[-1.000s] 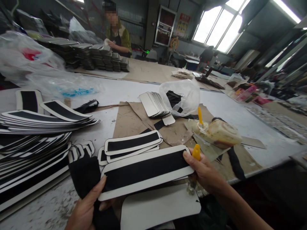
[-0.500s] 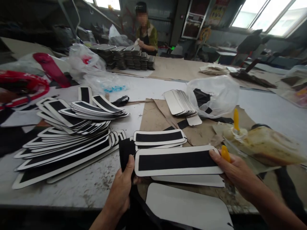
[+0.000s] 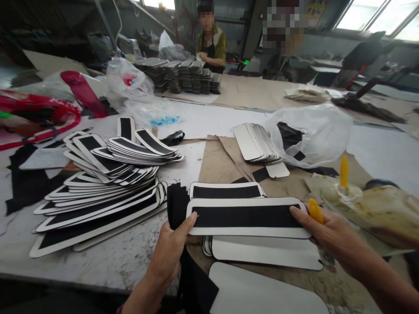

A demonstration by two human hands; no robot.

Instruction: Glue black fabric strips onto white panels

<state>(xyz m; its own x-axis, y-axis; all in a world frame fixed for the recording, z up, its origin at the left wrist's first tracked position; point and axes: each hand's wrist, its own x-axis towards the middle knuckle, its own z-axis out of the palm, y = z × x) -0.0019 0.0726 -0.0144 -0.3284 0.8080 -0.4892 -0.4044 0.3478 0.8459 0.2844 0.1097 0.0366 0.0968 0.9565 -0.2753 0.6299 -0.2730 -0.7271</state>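
A long white panel with rounded ends and a black strip along its middle (image 3: 245,216) stretches between my hands. My left hand (image 3: 168,250) is closed on its left end, thumb on top, with a bunch of black fabric strips (image 3: 176,204) in the same grip. Its right end is pinched by my right hand (image 3: 332,231), which also keeps a yellow-handled tool (image 3: 316,212); the tool's working end is hidden. Just behind lies a similar strip-covered panel (image 3: 225,191). Plain white panels (image 3: 265,250) lie below, and a larger one (image 3: 262,290) sits nearest me.
Strip-covered panels (image 3: 98,218) are heaped at left. Plain panels (image 3: 248,141) lean beside a clear plastic bag (image 3: 314,131). At right, a yellow-handled brush or similar tool (image 3: 343,172) stands in a glue-stained bag (image 3: 386,209). Across the table, a person (image 3: 214,48) works behind stacked panels (image 3: 183,76).
My left thumb has moved from the black strips onto the panel's left end. The view has swung slightly left, so most things appear further right. Both hands still hold the panel.
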